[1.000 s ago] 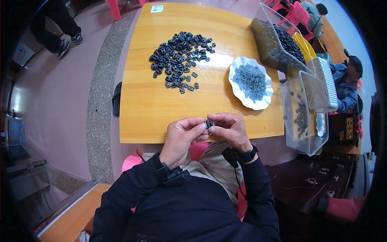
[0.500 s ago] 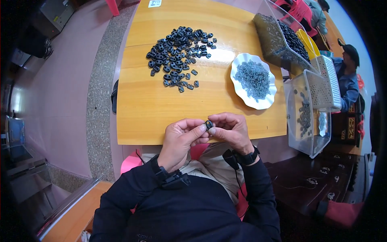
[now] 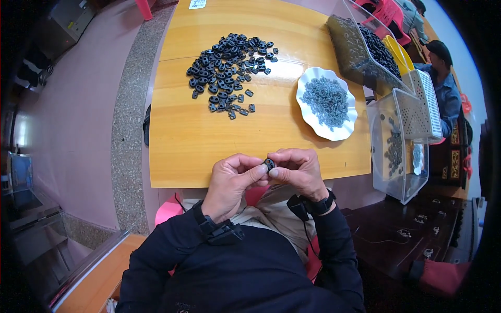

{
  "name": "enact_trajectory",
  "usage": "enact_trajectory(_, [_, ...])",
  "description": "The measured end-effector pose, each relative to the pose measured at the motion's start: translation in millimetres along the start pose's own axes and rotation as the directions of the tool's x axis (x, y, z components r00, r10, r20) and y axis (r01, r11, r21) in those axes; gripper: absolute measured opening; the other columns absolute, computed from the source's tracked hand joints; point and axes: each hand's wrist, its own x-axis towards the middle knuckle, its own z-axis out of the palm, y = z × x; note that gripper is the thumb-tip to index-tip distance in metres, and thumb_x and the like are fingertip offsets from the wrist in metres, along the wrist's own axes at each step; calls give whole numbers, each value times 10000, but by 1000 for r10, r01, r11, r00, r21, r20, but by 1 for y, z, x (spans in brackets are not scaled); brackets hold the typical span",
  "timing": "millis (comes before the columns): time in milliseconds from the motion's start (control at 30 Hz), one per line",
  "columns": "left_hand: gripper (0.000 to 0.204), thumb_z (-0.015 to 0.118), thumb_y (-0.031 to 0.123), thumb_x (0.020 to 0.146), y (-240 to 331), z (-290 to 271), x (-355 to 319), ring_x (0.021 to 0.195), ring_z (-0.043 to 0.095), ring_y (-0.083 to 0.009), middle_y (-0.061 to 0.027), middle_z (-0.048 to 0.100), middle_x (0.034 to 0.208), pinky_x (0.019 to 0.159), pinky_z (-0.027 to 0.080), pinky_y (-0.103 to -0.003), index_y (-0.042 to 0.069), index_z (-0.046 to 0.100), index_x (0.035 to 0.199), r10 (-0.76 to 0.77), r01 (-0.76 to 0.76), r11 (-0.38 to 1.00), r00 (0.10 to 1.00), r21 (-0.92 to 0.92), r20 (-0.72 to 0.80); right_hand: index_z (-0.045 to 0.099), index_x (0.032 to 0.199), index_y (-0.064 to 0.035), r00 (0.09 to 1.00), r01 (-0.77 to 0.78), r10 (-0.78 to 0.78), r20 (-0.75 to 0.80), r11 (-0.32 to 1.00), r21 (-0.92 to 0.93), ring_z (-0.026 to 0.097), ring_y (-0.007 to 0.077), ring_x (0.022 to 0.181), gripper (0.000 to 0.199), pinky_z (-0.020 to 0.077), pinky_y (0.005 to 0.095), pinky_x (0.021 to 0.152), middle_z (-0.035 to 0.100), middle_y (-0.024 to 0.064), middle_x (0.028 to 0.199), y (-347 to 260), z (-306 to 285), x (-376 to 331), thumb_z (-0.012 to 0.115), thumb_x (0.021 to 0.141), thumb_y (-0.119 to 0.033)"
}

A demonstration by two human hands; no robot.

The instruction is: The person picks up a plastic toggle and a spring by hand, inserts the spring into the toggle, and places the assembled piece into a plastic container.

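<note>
A small black oval cord lock [image 3: 269,164] with two holes is pinched between the fingertips of both hands, just over the table's front edge. My left hand [image 3: 235,177] grips it from the left with thumb and forefinger. From the other side my right hand [image 3: 298,172] holds it the same way, thumb pressed low against it. Beyond them lies a loose heap of black cord lock parts [image 3: 222,73], ovals with two holes mixed with smaller flat pieces. To its right stands a white scalloped plate [image 3: 308,116] of small grey springs [image 3: 326,101].
A clear bin [image 3: 347,49] of dark parts sits at the table's far right. Beside the table's right edge are another clear bin [image 3: 383,172] with scattered dark pieces and a white perforated basket [image 3: 422,104]. A person [image 3: 443,86] in a dark cap sits farther right.
The cord lock has turned slightly between my fingertips, so its holes face up more. Both hands stay in nearly the same place. The person at right has shifted a little.
</note>
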Motion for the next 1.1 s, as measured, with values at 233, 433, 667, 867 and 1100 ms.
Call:
enact_trajectory(233, [104, 657, 10, 858, -5, -3, 1, 736, 649, -122, -103, 676, 876, 683, 562, -239, -7, 625, 955, 57, -56, 998, 996, -18, 72, 624, 1094, 59, 998, -9, 2, 55, 992, 128, 667, 196, 869, 265, 553, 300, 788, 666, 148, 993, -10, 6, -5, 646, 830, 71])
enact_trajectory(433, [113, 675, 28, 853, -2, -2, 6, 726, 637, -111, -96, 671, 870, 634, 528, -215, -4, 615, 944, 138, -147, 987, 982, 63, 128, 614, 1104, 68, 996, 46, -49, 73, 998, 53, 664, 198, 853, 259, 549, 296, 777, 664, 147, 985, -14, 8, -3, 637, 847, 48])
enact_trajectory(667, [181, 635, 35, 884, -7, -4, 9, 769, 629, -127, -84, 647, 893, 665, 521, -226, -20, 572, 1044, 263, -286, 936, 955, 205, 135, 603, 1130, 61, 999, 27, -30, -19, 987, -161, 636, 151, 861, 255, 526, 258, 764, 656, 98, 969, -13, 15, -8, 610, 880, 13])
enact_trajectory(867, [161, 606, 60, 904, -1, -3, -1, 824, 638, -123, -75, 661, 955, 756, 533, -258, 8, 597, 1056, 102, -112, 991, 986, 67, 129, 571, 1156, 3, 864, 452, -465, 193, 549, -703, 606, 291, 804, 331, 485, 325, 689, 599, 155, 891, -11, 25, -8, 630, 830, 3])
enact_trajectory(1100, [119, 601, 74, 908, 12, 1, -4, 837, 638, -150, -73, 640, 957, 776, 554, -301, 7, 605, 1006, 12, -18, 999, 987, 33, 162, 600, 1087, -4, 800, 489, -538, 264, 329, -808, 625, 311, 779, 335, 511, 355, 656, 617, 157, 893, -19, 30, -12, 684, 762, -18])
